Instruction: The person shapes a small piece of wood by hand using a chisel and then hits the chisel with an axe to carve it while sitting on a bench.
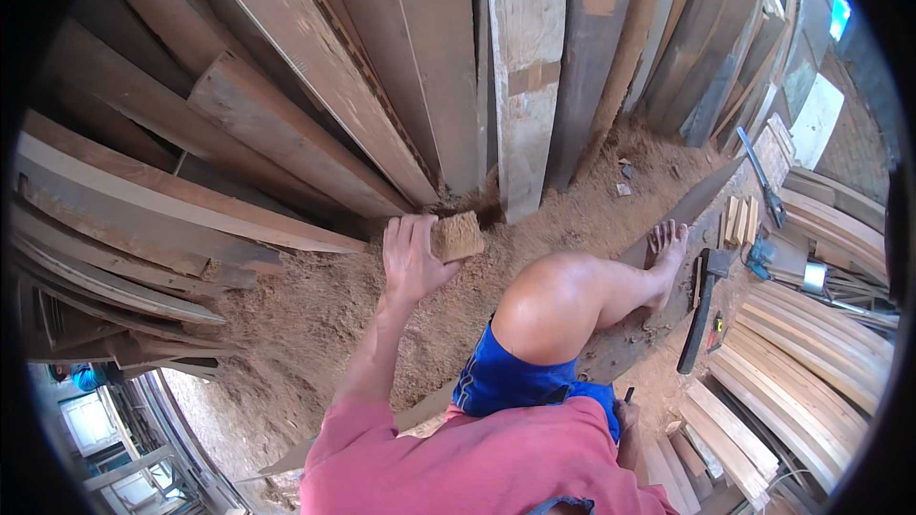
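Observation:
My left hand [412,253] reaches forward over the sawdust, its fingers wrapped round the near end of a rough piece of wood [460,236]. That wood lies by the feet of the leaning boards, and I cannot tell how far back it extends. Low beside my blue shorts is my right hand [627,415], mostly hidden by my body. Its fingers look curled, and a thin dark stick-like thing [630,394] pokes up from it. A hammer [704,310] with a dark handle lies to the right of my bare foot [668,253], which rests on a plank [620,348].
Tall boards [530,57] lean along the far side, with more stacked boards [143,200] at left. Sawdust [296,324] covers the ground. At right are a blue-handled tool [754,167], small wood strips [739,219], a blue power tool [760,257] and piled planks [801,372].

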Tool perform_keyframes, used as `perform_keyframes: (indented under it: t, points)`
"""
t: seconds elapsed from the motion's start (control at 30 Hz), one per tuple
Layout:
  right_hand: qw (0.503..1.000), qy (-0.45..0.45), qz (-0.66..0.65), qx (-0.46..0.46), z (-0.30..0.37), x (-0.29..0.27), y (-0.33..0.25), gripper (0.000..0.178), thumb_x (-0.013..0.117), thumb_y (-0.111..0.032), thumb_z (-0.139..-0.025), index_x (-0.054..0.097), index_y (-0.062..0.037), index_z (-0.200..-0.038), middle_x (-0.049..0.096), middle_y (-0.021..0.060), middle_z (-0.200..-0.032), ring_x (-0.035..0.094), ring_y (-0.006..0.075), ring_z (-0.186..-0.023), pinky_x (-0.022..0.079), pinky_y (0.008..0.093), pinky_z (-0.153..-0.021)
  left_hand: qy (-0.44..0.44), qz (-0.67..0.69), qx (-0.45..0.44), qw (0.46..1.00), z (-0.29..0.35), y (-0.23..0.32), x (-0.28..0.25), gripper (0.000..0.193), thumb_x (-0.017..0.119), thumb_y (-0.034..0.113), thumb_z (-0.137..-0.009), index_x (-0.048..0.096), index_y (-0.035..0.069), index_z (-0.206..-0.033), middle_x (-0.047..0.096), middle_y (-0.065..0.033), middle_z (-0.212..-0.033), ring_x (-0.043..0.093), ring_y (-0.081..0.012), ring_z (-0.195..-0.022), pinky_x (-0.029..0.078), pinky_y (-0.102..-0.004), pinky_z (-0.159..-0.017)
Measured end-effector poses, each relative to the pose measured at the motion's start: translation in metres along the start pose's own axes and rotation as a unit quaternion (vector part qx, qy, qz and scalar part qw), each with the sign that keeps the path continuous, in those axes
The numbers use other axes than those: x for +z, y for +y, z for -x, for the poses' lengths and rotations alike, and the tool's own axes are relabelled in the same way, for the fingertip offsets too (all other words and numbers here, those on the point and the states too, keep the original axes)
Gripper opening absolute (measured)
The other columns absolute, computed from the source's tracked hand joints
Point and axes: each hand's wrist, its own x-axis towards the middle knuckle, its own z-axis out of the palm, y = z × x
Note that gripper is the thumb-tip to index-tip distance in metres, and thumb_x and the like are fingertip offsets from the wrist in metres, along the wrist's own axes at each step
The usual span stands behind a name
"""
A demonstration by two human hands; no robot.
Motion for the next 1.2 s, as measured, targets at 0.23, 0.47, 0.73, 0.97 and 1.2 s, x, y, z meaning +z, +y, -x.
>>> perform_keyframes:
  t: [0.23, 0.47, 0.73, 0.97, 1.2]
  points:
    - [0.999, -0.022, -0.022, -0.022, -0.001, 0.007, -0.007, 0.018, 0.051, -0.009, -0.083, 0.05, -0.007, -0.065, 0.046, -0.0027, -0.057, 0.042, 0.0091, -0.047, 0.032, 0.0272, -0.042, -0.035, -0.003, -0.03, 0.999, -0.07, -0.033, 0.009, 0.064, 0.087, 0.037, -0.06, 0.057, 0.01, -0.109, 0.055, -0.0149, -0.107, 0.052, -0.0368, -0.101, 0.04, -0.0457, -0.096]
    - [0.981, -0.045, -0.188, -0.032, 0.007, 0.003, 0.014, 0.018, 0.051, -0.008, -0.085, 0.05, -0.0083, -0.067, 0.044, -0.0023, -0.055, 0.042, 0.0096, -0.043, 0.031, 0.027, -0.039, -0.012, -0.2, -0.027, 0.979, -0.142, -0.041, 0.026, 0.052, 0.076, 0.049, -0.072, 0.066, 0.015, -0.111, 0.05, -0.0135, -0.122, 0.042, -0.0337, -0.117, 0.032, -0.0498, -0.098]
    - [0.977, 0.062, -0.203, 0.003, 0.027, 0.001, 0.029, 0.015, 0.053, -0.009, -0.084, 0.051, -0.0094, -0.07, 0.045, -0.0011, -0.054, 0.044, 0.0118, -0.042, 0.034, 0.0287, -0.038, -0.114, -0.271, -0.198, 0.935, -0.202, -0.038, 0.052, 0.055, 0.073, 0.048, -0.078, 0.062, 0.016, -0.121, 0.05, -0.0139, -0.129, 0.042, -0.0341, -0.124, 0.04, -0.0477, -0.1]
    - [0.986, 0.095, -0.138, 0.012, 0.021, 0.008, 0.054, 0.015, 0.051, -0.009, -0.083, 0.051, -0.0097, -0.068, 0.046, -0.0001, -0.054, 0.046, 0.0144, -0.042, 0.035, 0.0306, -0.038, -0.119, -0.256, -0.137, 0.95, -0.176, -0.026, 0.046, 0.063, 0.072, 0.043, -0.081, 0.051, 0.01, -0.13, 0.045, -0.0174, -0.138, 0.04, -0.039, -0.128, 0.035, -0.05, -0.107]
    - [0.982, 0.061, -0.172, 0.048, 0.041, -0.007, 0.008, 0.019, 0.051, -0.009, -0.083, 0.05, -0.0083, -0.064, 0.046, 0.0009, -0.052, 0.045, 0.0145, -0.04, 0.034, 0.031, -0.037, -0.13, -0.209, -0.105, 0.964, -0.172, -0.038, 0.052, 0.072, 0.071, 0.04, -0.082, 0.039, 0.005, -0.135, 0.036, -0.0235, -0.146, 0.031, -0.043, -0.137, 0.028, -0.0513, -0.113]
